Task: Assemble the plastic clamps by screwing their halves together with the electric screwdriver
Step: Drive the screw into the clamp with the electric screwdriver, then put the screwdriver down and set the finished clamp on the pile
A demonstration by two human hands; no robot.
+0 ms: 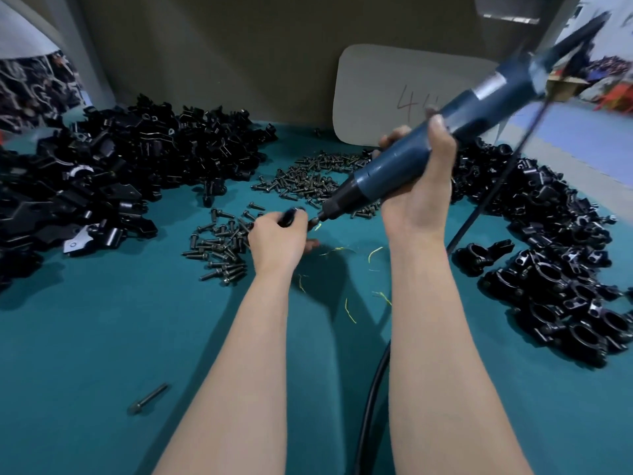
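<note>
The right hand grips a blue electric screwdriver, its bit angled down to a black plastic clamp held in the curled fingers of the left hand. Behind, a white card bears a handwritten "44". Dark screws, loose clamp halves and assembled clamps litter the teal table.

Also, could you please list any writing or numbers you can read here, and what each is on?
"44": handwritten on the pale card leaning against the back wall; the second digit is partly hidden by the electric screwdriver.
The silver label on the screwdriver: too blurred to read.
</note>
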